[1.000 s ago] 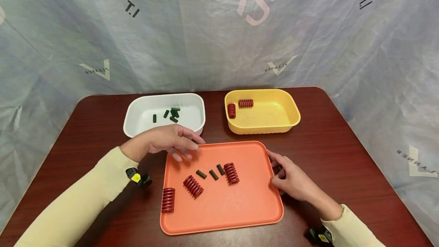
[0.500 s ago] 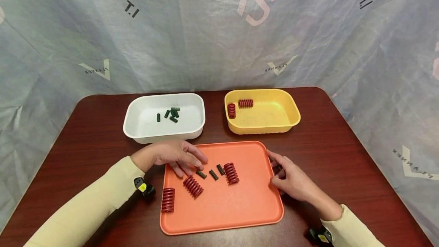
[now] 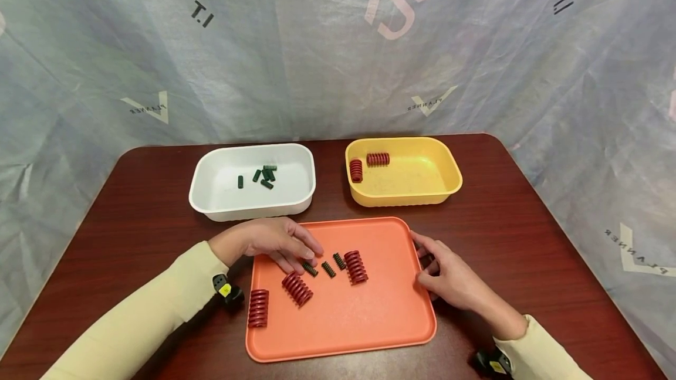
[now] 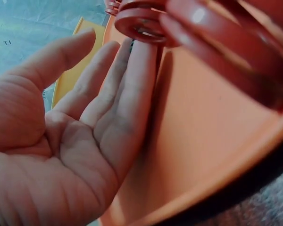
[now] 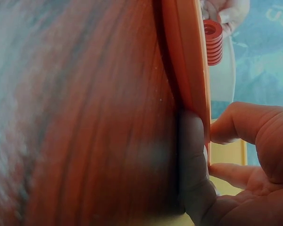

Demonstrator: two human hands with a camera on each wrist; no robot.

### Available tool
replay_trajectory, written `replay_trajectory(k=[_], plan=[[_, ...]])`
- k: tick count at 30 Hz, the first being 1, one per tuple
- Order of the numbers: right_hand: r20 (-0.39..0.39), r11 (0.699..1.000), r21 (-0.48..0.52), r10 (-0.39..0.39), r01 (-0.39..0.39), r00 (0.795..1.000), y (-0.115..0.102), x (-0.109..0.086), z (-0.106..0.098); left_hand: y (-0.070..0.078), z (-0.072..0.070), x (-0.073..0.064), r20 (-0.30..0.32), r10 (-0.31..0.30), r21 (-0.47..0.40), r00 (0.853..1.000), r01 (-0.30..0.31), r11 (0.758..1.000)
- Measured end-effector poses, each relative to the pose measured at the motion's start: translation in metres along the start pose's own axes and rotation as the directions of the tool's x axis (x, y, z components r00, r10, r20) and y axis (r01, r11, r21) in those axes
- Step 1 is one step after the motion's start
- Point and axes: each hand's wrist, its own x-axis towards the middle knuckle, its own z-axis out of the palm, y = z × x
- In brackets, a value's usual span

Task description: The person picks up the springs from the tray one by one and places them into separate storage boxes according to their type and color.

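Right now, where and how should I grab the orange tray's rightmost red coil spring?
Pinch the red coil spring across its middle, probably from above and right: it lies on its side, with bare orange tray to its right and a small green coil spring close on its left.

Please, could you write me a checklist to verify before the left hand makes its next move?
1. Right hand holds the orange rectangular plastic tray at its edge: ok.
2. Left hand is near the leftmost small dark-green metal coil spring: ok.
3. Left fingers touch that spring: cannot tell.
4. White oblong plastic bin contains only green springs: ok.
5. Yellow oblong plastic bin contains only red metal coil springs: ok.
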Motion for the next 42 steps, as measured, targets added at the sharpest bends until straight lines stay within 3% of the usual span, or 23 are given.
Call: replay_trajectory(k=[8,17,25,42], plan=[[-0.003,1.000,-0.001,-0.002,0.002,1.000,0.0001,-0.0003,0.0009,-0.0002,0.0005,0.0000,-0.027,0.080,-0.053,0.996,-0.082,0.995],[-0.016,1.000,-0.007,-0.006,0.006,1.000,0.0016,0.0000,0.0027,0.0021,0.0029,0.0010,-0.125,0.107,0.020,0.986,-0.105,0.994],[-0.015,1.000,-0.007,-0.006,0.006,1.000,0.0016,0.0004,0.0023,0.0035,0.0024,0.0003,-0.184,0.095,-0.002,0.978,-0.097,0.995],[-0.008,1.000,-0.020,-0.011,0.011,1.000,0.0019,0.0009,0.0007,0.0027,0.0020,0.0013,-0.169,0.108,-0.011,0.980,-0.111,0.994]])
